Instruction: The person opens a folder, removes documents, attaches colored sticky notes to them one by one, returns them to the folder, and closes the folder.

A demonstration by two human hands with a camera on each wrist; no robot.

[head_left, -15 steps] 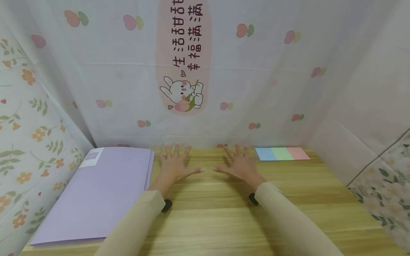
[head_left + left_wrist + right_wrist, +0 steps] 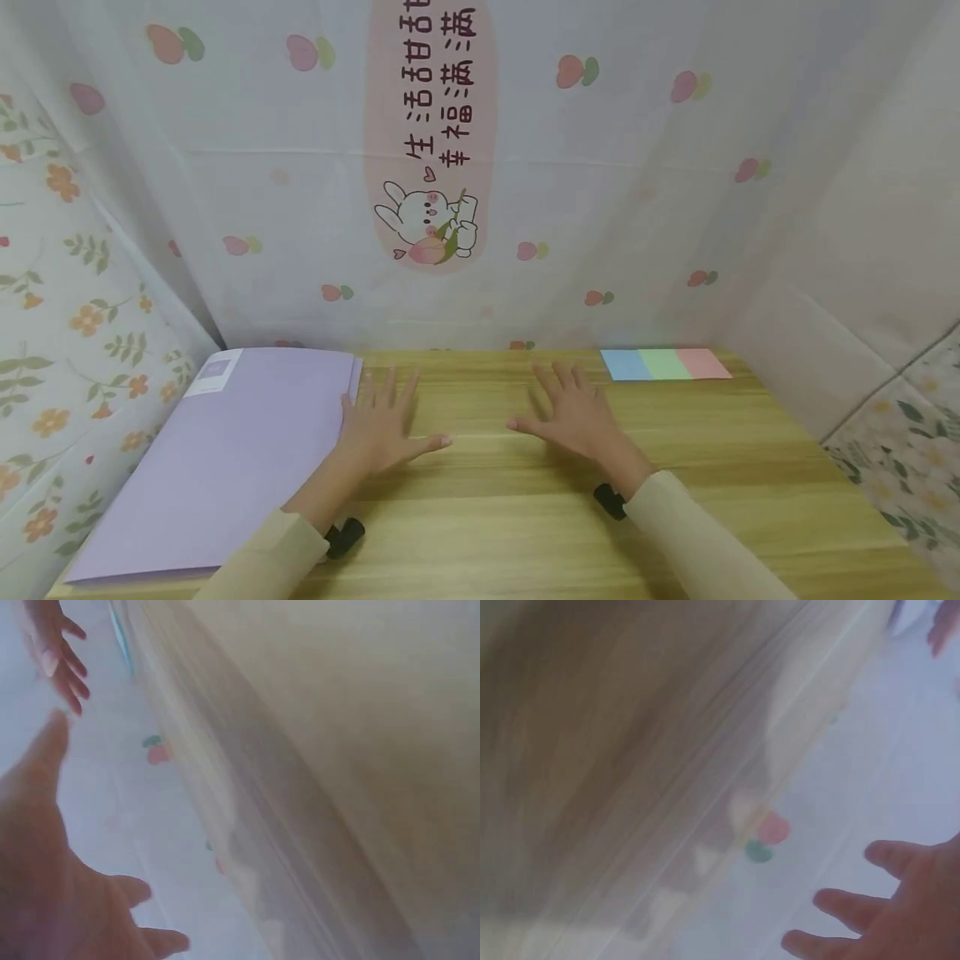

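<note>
My left hand (image 2: 381,433) is held with fingers spread and nothing in it, beside the right edge of a lavender folder (image 2: 240,458) that lies on the wood-grain table (image 2: 480,533). Its fingertips overlap the folder's edge in the head view. Over the table to the right, my right hand (image 2: 581,417) also has its fingers spread and holds nothing. Just beyond it lies a strip of blue, green and pink sticky notes (image 2: 663,364). Both wrist views show the hands apart from the table surface, with spread fingers (image 2: 46,750) and fingers (image 2: 851,909).
A white curtain (image 2: 615,183) with a printed rabbit and fruit closes off the back of the table. Flowered cloth (image 2: 82,333) hangs along the left side, and pale panels with a flowered part (image 2: 915,442) stand at the right. Black straps are on both wrists.
Both hands have drawn back toward the body from the table's far edge. The left has also shifted left, closer to the folder. Folder and sticky notes stay in place.
</note>
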